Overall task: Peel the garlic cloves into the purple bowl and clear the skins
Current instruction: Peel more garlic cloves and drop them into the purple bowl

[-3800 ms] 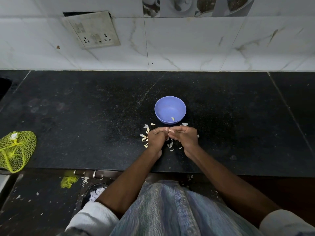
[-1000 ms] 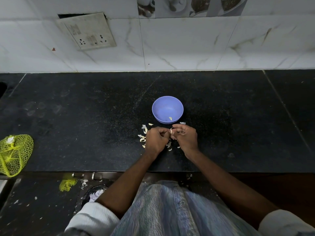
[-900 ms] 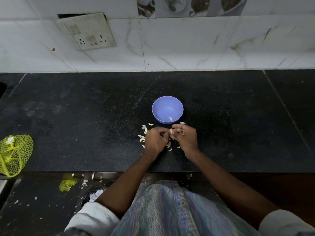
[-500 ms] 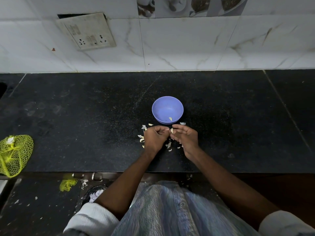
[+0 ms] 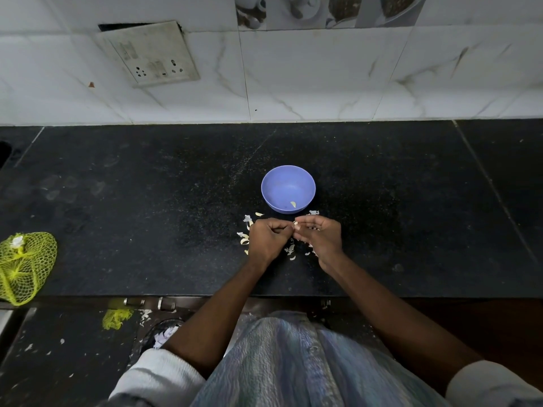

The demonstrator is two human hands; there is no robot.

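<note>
Here the left hand (image 5: 266,239) and right hand (image 5: 318,237), fingers curled, pinch a garlic clove (image 5: 296,223) between them just before the purple bowl (image 5: 288,188), skins (image 5: 245,237) scattered on the dark surface (image 5: 147,215).

Counter (image 5: 147,218): black speckled stone.
Purple bowl (image 5: 288,188): just beyond the fingers (image 5: 282,226).
Skins (image 5: 245,237): scattered around and probably under them.
Yellow net bag (image 5: 23,267): far left.

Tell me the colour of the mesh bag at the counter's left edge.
Yellow-green mesh bag, seen in the head view.
</note>
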